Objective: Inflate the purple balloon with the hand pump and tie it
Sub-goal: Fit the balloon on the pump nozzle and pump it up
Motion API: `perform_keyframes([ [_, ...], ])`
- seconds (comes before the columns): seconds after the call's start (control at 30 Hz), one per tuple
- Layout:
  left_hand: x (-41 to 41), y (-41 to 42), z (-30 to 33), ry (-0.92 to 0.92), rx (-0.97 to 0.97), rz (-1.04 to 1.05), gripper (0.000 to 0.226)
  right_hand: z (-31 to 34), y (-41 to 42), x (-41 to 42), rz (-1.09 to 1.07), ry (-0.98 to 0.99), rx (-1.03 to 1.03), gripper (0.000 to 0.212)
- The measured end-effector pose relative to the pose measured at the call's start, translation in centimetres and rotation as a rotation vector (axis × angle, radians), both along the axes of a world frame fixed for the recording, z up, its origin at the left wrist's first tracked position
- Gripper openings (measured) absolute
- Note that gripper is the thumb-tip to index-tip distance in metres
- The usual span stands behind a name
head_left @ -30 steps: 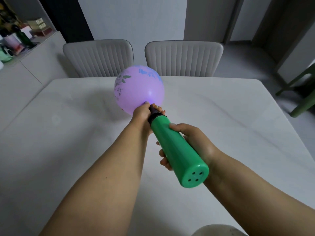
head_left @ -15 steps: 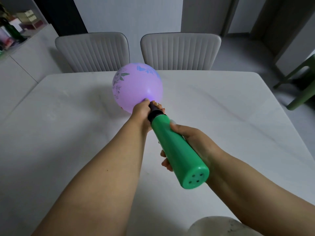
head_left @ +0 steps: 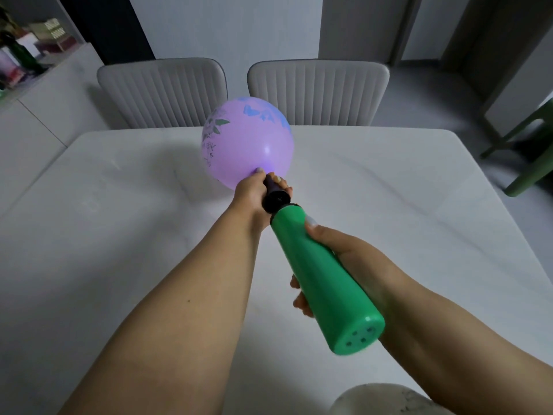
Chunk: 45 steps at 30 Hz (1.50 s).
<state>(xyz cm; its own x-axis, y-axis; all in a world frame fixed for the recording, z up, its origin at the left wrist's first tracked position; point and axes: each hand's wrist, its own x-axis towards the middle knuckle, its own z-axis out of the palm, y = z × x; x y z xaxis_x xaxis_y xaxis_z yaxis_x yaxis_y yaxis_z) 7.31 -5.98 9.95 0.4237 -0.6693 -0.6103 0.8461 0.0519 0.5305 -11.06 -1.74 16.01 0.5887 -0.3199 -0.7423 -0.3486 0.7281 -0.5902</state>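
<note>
The purple balloon (head_left: 248, 142), printed with blue butterflies and dark flowers, is round and inflated above the white table (head_left: 89, 235). Its neck sits on the dark nozzle of the green hand pump (head_left: 317, 277). My left hand (head_left: 250, 191) pinches the balloon neck around the nozzle. My right hand (head_left: 344, 259) wraps the green pump body, whose holed end points toward me.
Two grey ribbed chairs (head_left: 163, 91) (head_left: 317, 91) stand at the table's far edge. A green stool (head_left: 535, 151) is at the right. A sideboard with bottles and boxes (head_left: 27, 64) runs along the left. A pale rounded object (head_left: 383, 399) shows at the bottom edge.
The green pump body has slid back a little, showing more dark nozzle. The balloon looks slightly fuller. Both hands keep their grips.
</note>
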Motion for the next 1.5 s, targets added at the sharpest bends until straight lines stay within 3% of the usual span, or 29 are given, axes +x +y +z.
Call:
perform_keyframes([
  [0.57,0.3,-0.4,0.8,0.015,0.007,0.019,0.043,0.8,-0.2,-0.7,0.035,-0.075,0.093,0.057],
  [0.83,-0.5,-1.1,1.2,-0.04,0.023,-0.019,0.044,0.9,-1.3,1.4,-0.063,-0.062,0.028,0.057],
  [1.5,-0.2,-1.2,1.9,-0.028,0.015,-0.022,0.042,1.3,-0.3,-0.6,-0.009,-0.126,0.069,0.053],
])
